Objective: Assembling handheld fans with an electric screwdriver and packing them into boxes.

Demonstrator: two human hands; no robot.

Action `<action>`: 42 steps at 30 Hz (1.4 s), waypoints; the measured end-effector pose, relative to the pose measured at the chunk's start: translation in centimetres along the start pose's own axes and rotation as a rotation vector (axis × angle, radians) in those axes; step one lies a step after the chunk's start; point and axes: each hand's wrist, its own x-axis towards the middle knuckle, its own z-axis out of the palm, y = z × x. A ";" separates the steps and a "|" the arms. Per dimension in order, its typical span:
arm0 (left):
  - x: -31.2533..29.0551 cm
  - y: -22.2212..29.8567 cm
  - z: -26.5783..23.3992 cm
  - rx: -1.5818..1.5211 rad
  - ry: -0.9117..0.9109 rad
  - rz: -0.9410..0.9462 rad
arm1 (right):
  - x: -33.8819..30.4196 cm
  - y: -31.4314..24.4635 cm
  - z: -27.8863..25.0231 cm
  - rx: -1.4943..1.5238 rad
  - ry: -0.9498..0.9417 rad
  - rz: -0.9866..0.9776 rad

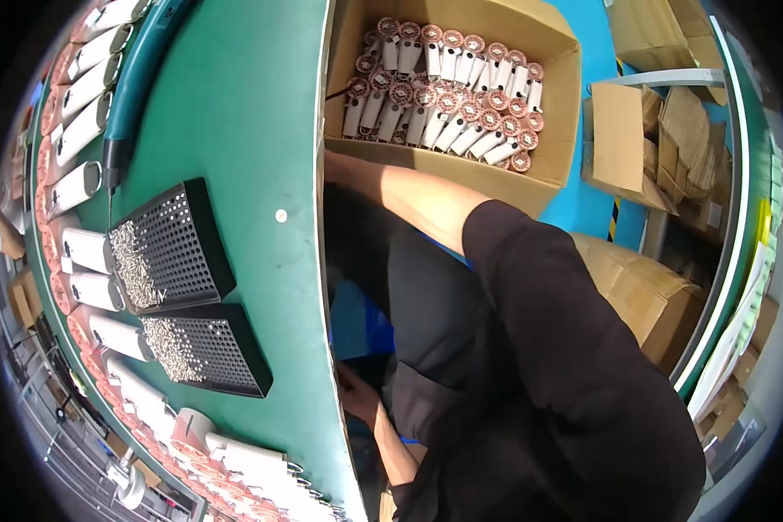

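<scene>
My right forearm reaches over to the edge of the green worktable (270, 287), beside the open cardboard box (461, 178). Only the wrist end of my right hand (339, 169) shows; its fingers are hidden by the table edge. Lower down, my left hand (357, 396) is close against the same edge, its fingers hidden too. Whether either hand holds anything does not show. In the box stand several white handheld fans (448, 130) with pink round heads. On the tabletop are two black perforated trays (191, 252) with many small screws (135, 270) on them.
A teal electric screwdriver (130, 96) hangs over the table's far side. Rows of white and pink fans (83, 122) line that side. A small white disc (281, 216) lies on the tabletop. Cardboard boxes (644, 296) and folded cardboard (692, 130) stand on the right.
</scene>
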 end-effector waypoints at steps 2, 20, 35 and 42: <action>0.1 1.6 -0.2 0.021 -0.025 0.031 | 1.6 0.0 0.7 -0.167 0.008 -0.034; -0.9 4.0 -1.0 -0.138 -0.101 0.045 | -10.7 8.2 -16.8 -1.285 0.264 0.038; 1.3 6.7 0.3 -0.108 -0.266 0.219 | -19.2 9.4 -19.1 -1.455 0.209 0.439; 2.4 7.9 0.7 -0.058 -0.315 0.268 | -16.5 9.9 -19.6 -1.370 0.243 0.513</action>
